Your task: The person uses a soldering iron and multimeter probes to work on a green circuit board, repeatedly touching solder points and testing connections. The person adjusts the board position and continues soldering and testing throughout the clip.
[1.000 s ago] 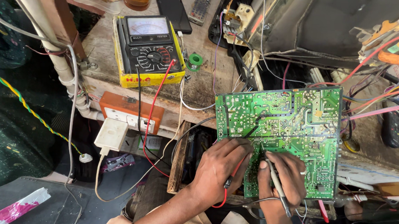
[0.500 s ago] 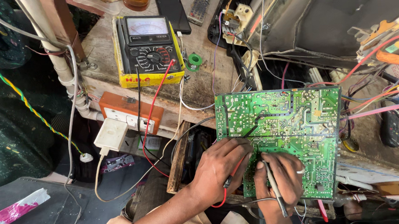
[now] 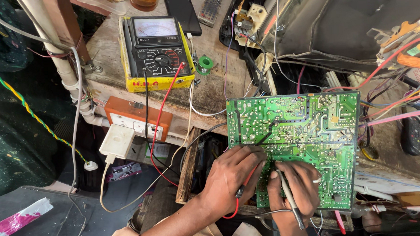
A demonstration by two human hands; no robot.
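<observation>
We count one green circuit board [image 3: 299,141] lying solder side up at the lower right centre of the frame, and both of our hands rest on its lower left part. Our left hand [image 3: 233,172] comes in from the bottom of the frame, knuckles up, with the fingers curled and pinching one red probe [image 3: 250,175] whose tip touches the board. Our right hand [image 3: 294,188] sits just beside it to the right, fingers folded around one grey probe [image 3: 287,193] held like a pen, its tip also on the board. The two hands are nearly touching.

At the upper centre of the frame we see one meter [image 3: 157,50] with a dial, sitting in a yellow case on the wooden counter [image 3: 213,88]. Two leads run from it, one red wire [image 3: 163,106] and one black wire [image 3: 146,112], down towards the bottom of the frame. Near the top edge lie one black phone [image 3: 181,10] and one remote control [image 3: 211,5], side by side. One small green spool [image 3: 206,63] stands just to the right of the meter. Below the meter, one orange socket box [image 3: 137,118] hangs on the counter's front, with one white plug adapter [image 3: 117,142] in it. A bundle of coloured wires [image 3: 399,106] leaves the board's right edge.
</observation>
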